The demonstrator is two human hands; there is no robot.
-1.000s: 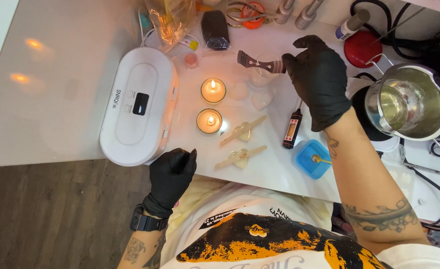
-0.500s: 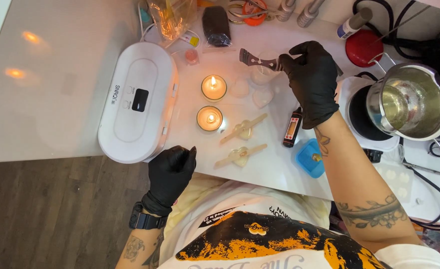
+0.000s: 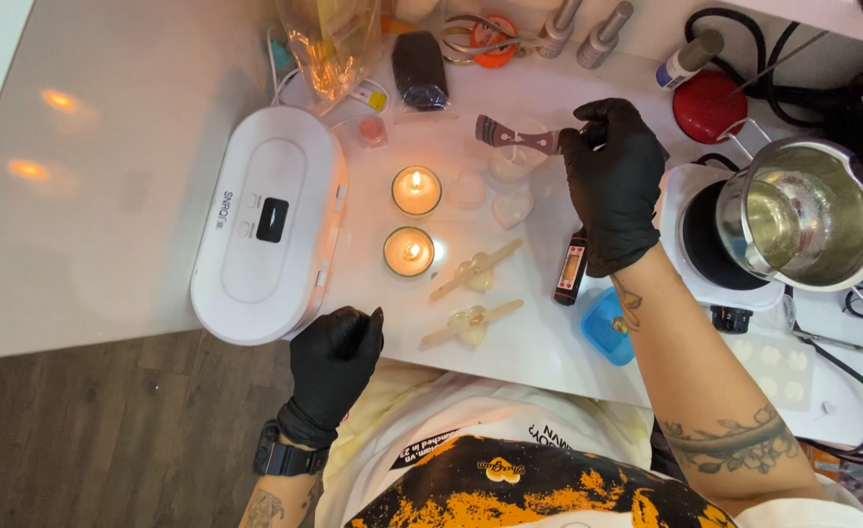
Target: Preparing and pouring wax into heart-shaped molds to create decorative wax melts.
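Hands in black gloves work over a white table (image 3: 138,147), seen from above. The right hand (image 3: 612,186) pinches one end of a flat brown wick-centring bar (image 3: 517,136), which lies across a small clear glass cup (image 3: 511,156) at the far side of the table. The left hand (image 3: 336,357) rests loosely curled at the near table edge, holding nothing, just beside a white oval case (image 3: 267,223) with a small dark rectangular panel on its lid. Between the hands, two lit tealights (image 3: 412,220) glow orange; next to them sit two pale heart-shaped moulds (image 3: 472,293), each with a wooden stick laid across. A black pen-shaped thermometer (image 3: 572,267) with an orange label strip lies below the right wrist, near a blue square container (image 3: 607,328). At the far edge are a crinkled clear plastic bag (image 3: 329,39) with yellow contents and a dark flat pouch (image 3: 420,70), possibly sealed. A steel pouring pot (image 3: 803,210) of clear liquid stands on the right.
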